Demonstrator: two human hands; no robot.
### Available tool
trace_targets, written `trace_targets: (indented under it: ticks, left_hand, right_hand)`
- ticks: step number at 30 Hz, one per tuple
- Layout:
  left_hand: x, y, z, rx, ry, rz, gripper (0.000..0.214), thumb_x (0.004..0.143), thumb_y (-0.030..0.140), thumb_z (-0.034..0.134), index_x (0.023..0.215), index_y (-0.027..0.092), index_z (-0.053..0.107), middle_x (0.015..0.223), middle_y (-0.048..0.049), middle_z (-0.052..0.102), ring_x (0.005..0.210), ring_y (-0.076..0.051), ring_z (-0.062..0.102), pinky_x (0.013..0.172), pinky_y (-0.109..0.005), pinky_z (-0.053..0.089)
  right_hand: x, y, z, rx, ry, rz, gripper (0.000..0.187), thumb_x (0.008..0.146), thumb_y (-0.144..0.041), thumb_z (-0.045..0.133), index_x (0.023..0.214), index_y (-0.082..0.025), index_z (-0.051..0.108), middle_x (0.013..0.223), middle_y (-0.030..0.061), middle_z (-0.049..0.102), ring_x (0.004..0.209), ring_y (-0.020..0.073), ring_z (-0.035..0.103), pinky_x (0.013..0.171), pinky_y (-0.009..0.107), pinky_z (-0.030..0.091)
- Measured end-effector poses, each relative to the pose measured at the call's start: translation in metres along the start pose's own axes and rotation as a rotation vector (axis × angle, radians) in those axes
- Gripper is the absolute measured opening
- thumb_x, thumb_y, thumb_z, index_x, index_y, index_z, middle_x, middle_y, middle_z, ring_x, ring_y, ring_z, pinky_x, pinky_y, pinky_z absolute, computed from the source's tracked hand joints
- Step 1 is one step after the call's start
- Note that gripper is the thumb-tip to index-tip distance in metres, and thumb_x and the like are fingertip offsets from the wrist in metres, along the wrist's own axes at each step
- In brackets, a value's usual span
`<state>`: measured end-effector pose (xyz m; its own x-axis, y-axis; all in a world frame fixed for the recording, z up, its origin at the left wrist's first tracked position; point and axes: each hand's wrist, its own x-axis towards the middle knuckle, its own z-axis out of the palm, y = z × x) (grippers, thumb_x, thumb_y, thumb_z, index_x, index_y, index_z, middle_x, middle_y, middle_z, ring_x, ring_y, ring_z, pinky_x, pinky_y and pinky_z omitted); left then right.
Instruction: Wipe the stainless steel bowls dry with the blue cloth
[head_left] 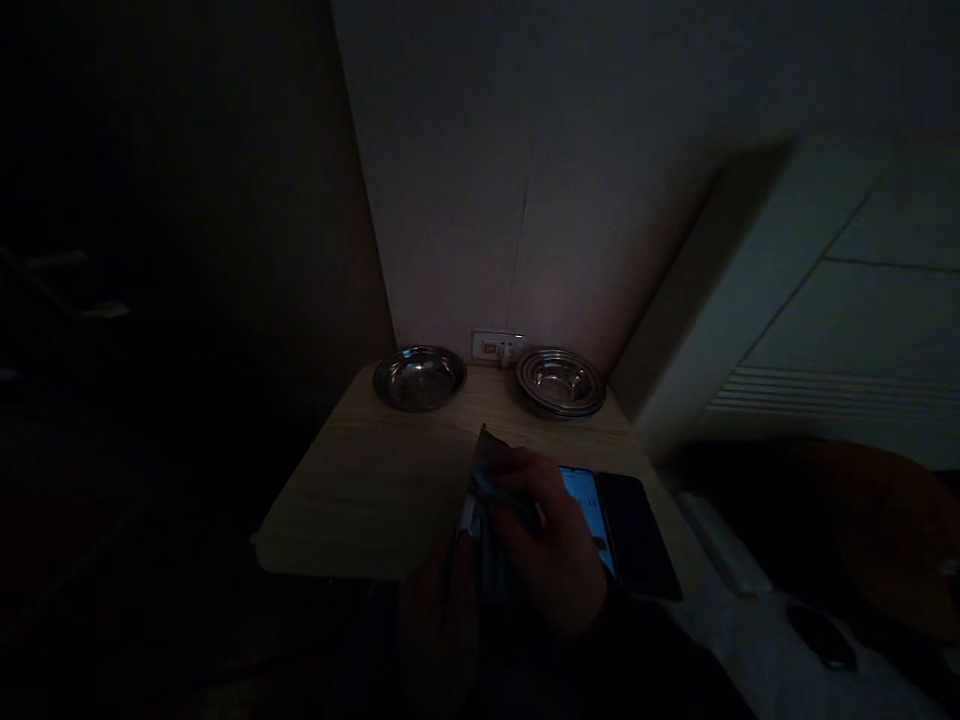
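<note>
Over the front edge of a small wooden table [360,500], my two hands are close together in dim light. My left hand [441,620] is closed around the lower side of a dark, thin-edged object [491,440] that is seen nearly edge-on; its kind is too dark to tell. My right hand [551,540] presses against the same object from the right, fingers bent over a small greenish, soft-looking piece [491,488]. Something whitish [469,515] shows between the hands. Fingertips and much of the object are hidden by shadow.
A shiny metal bowl [420,380] stands at the back left, a stack of metal bowls [561,383] at the back right. Between them is a wall socket [498,347] with a plug. A lit phone [589,510] in an open dark cover [637,535] lies on the right.
</note>
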<state>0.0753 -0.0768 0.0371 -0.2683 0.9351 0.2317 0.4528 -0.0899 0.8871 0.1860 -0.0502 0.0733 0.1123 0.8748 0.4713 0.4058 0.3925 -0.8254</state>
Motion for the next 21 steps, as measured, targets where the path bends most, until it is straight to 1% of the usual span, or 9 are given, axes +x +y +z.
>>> trace_targets:
  ticks: [2, 5, 7, 10, 12, 15, 16, 19, 21]
  left_hand:
    - [-0.0002, -0.002, -0.0002, -0.001, -0.015, -0.001, 0.051, 0.081, 0.055, 0.039, 0.079, 0.016, 0.072, 0.075, -0.0099, 0.072, 0.065, -0.02, 0.067, 0.057, -0.025, 0.053]
    - [-0.0021, -0.0036, 0.0024, -0.021, -0.022, -0.001, 0.047, 0.083, 0.049, 0.038, 0.081, 0.017, 0.072, 0.079, -0.0099, 0.073, 0.069, -0.02, 0.068, 0.061, -0.025, 0.053]
    - [-0.0028, -0.0035, 0.0041, -0.011, 0.001, -0.007, 0.047, 0.082, 0.049, 0.04, 0.079, 0.016, 0.073, 0.079, -0.0106, 0.073, 0.069, -0.021, 0.068, 0.062, -0.026, 0.053]
    - [-0.0023, -0.0028, 0.0054, 0.001, 0.02, -0.02, 0.045, 0.08, 0.048, 0.043, 0.083, 0.015, 0.072, 0.083, -0.0112, 0.072, 0.073, -0.022, 0.068, 0.065, -0.028, 0.053]
    - [-0.0018, -0.0025, 0.0065, -0.026, 0.006, -0.017, 0.044, 0.08, 0.047, 0.042, 0.083, 0.015, 0.072, 0.083, -0.0102, 0.073, 0.074, -0.021, 0.068, 0.065, -0.027, 0.053]
    - [-0.0011, -0.0022, 0.0083, -0.058, 0.013, -0.025, 0.044, 0.081, 0.047, 0.042, 0.079, 0.016, 0.072, 0.078, -0.0094, 0.072, 0.07, -0.02, 0.067, 0.061, -0.025, 0.053]
    - [-0.0008, -0.0021, 0.0085, -0.058, 0.017, -0.026, 0.044, 0.081, 0.047, 0.042, 0.079, 0.016, 0.072, 0.077, -0.0095, 0.072, 0.069, -0.02, 0.067, 0.06, -0.025, 0.052]
    - [0.0003, -0.0016, 0.0084, -0.068, -0.02, -0.018, 0.042, 0.081, 0.046, 0.042, 0.081, 0.016, 0.072, 0.078, -0.0091, 0.072, 0.069, -0.02, 0.067, 0.061, -0.025, 0.053]
    - [0.0005, -0.0015, 0.0089, -0.11, -0.061, 0.0, 0.041, 0.082, 0.045, 0.042, 0.081, 0.017, 0.072, 0.078, -0.0079, 0.072, 0.07, -0.019, 0.067, 0.062, -0.024, 0.053]
  right_hand:
    - [0.0003, 0.0001, 0.0005, -0.01, -0.028, -0.012, 0.018, 0.073, -0.008, 0.057, 0.083, -0.023, 0.06, 0.102, 0.0036, 0.059, 0.099, 0.0191, 0.053, 0.085, 0.036, 0.041]
    - [0.0055, 0.0029, 0.0, -0.01, -0.016, 0.003, 0.009, 0.074, -0.015, 0.058, 0.08, -0.022, 0.06, 0.093, 0.0035, 0.061, 0.093, 0.0197, 0.055, 0.084, 0.037, 0.042]
    - [0.0069, 0.0041, -0.0004, 0.005, 0.011, 0.012, 0.006, 0.076, -0.017, 0.056, 0.078, -0.022, 0.059, 0.089, 0.0035, 0.061, 0.089, 0.0194, 0.056, 0.082, 0.036, 0.043]
    - [0.0039, 0.0039, -0.0009, -0.001, -0.038, -0.041, 0.017, 0.075, -0.01, 0.055, 0.086, -0.022, 0.06, 0.101, 0.0043, 0.059, 0.098, 0.0189, 0.054, 0.086, 0.035, 0.041]
    - [0.0036, 0.0043, -0.001, 0.0, -0.056, -0.063, 0.017, 0.074, -0.01, 0.056, 0.084, -0.022, 0.06, 0.099, 0.0038, 0.06, 0.097, 0.0187, 0.054, 0.086, 0.035, 0.041]
    - [0.006, 0.0059, -0.0002, 0.016, 0.012, -0.043, 0.009, 0.075, -0.015, 0.056, 0.08, -0.021, 0.059, 0.09, 0.0035, 0.061, 0.089, 0.0188, 0.056, 0.082, 0.035, 0.043]
    - [0.0061, 0.0061, 0.0002, 0.017, 0.023, -0.038, 0.01, 0.076, -0.014, 0.055, 0.081, -0.022, 0.059, 0.092, 0.0037, 0.061, 0.091, 0.0188, 0.056, 0.083, 0.035, 0.042]
    - [0.0041, 0.0064, 0.0008, -0.013, -0.041, -0.067, 0.019, 0.075, -0.008, 0.055, 0.087, -0.023, 0.06, 0.101, 0.0038, 0.059, 0.099, 0.0184, 0.053, 0.086, 0.034, 0.041]
    - [0.0041, 0.0079, 0.0006, -0.021, -0.035, -0.087, 0.015, 0.076, -0.01, 0.056, 0.085, -0.022, 0.059, 0.097, 0.0039, 0.06, 0.096, 0.0187, 0.054, 0.085, 0.035, 0.042]
